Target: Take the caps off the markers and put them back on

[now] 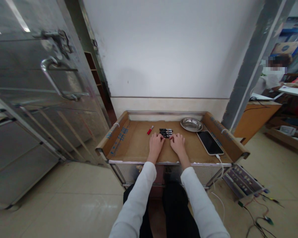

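Several black markers (166,131) lie side by side in a small stack of rows on the cardboard-lined tray top (136,145). At the left ends of the nearest ones is my left hand (156,144), its fingers curled together at a black marker. My right hand (178,144) mirrors it at the right ends, thumb and fingers closed there. The fingertips partly cover the nearest marker. A red marker (150,130) lies apart and slanted, up and left of my left hand.
A round metal dish (191,124) stands at the back right. In front of it lies a phone (210,142) with a white cable (221,165). Raised cardboard sides edge the tray. A metal door (52,66) is at left; a person (274,74) sits far right.
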{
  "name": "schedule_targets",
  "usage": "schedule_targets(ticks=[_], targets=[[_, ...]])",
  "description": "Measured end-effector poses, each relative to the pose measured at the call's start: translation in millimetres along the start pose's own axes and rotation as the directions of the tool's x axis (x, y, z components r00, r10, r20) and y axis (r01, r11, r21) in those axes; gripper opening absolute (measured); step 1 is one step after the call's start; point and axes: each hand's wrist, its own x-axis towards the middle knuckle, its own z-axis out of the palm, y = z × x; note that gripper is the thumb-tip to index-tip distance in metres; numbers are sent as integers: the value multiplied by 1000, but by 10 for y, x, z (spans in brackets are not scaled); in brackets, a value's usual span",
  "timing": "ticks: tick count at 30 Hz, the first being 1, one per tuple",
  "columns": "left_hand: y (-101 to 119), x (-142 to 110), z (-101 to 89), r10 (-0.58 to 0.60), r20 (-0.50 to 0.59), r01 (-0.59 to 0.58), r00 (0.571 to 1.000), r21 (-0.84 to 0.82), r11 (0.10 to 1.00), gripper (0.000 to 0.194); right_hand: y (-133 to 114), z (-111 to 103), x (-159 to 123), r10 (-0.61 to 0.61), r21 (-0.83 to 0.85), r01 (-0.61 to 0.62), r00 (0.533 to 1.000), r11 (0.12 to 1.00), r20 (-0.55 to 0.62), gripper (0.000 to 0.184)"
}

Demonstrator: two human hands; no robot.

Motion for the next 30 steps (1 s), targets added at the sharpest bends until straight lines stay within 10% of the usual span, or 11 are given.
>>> schedule_targets(ticks=[9,21,30], targets=[[53,2,-39,-33,22,30,999,103,994,16,-16,-8,6,36,-38,-34,999,999,39,22],[-85,96,31,-248,-229,287,941,156,945,29,-9,-17,17,-19,35,18,1000,999,24,23],[-432,216,-99,-198,-130,228,972,296,928,25,5,33,47,-28,49,28,1000,998,8,23]])
